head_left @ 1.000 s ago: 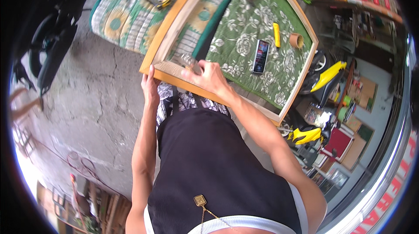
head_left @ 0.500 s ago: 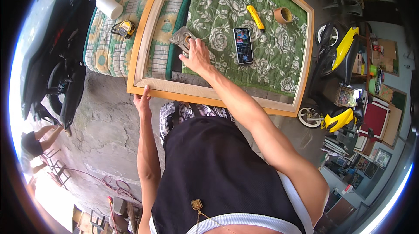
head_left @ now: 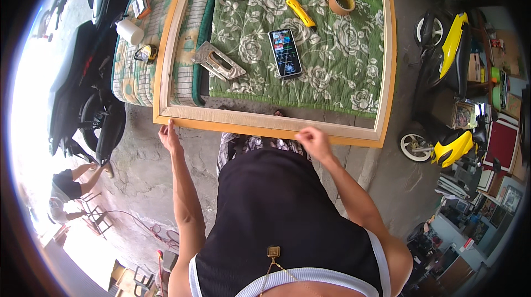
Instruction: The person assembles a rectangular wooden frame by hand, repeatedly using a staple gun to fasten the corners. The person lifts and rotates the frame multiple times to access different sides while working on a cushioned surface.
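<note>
- Large rectangular wooden frame (head_left: pixel 238 121), honey-yellow and smooth along the outer edge, pale bare wood inside, lying over two padded cloths, near rail jutting out before the person's torso.
- Green quilted cloth (head_left: pixel 332 84), soft, puckered, strewn with whitish flowers, mostly within the frame's opening.
- Sunflower-patterned quilted cloth (head_left: pixel 130 70), thick and checked, passing under the left rail.
- Staple gun (head_left: pixel 210 58) of silvery metal, slotted handle, lying inside the opening across the neighbouring edges of both cloths.
- Slim dark phone (head_left: pixel 285 52), glossy, screen lit, on the green cloth.
- Right hand (head_left: pixel 315 142), fingers curled at the near rail; firmness of grip impossible to tell.
- Left hand (head_left: pixel 170 136), thumb against the near-left corner; grip partly hidden, closure impossible to tell.
- Slender yellow cutter knife (head_left: pixel 301 13), beyond the phone.
- Brown ring-shaped tape roll (head_left: pixel 333 4), near the knife.
</note>
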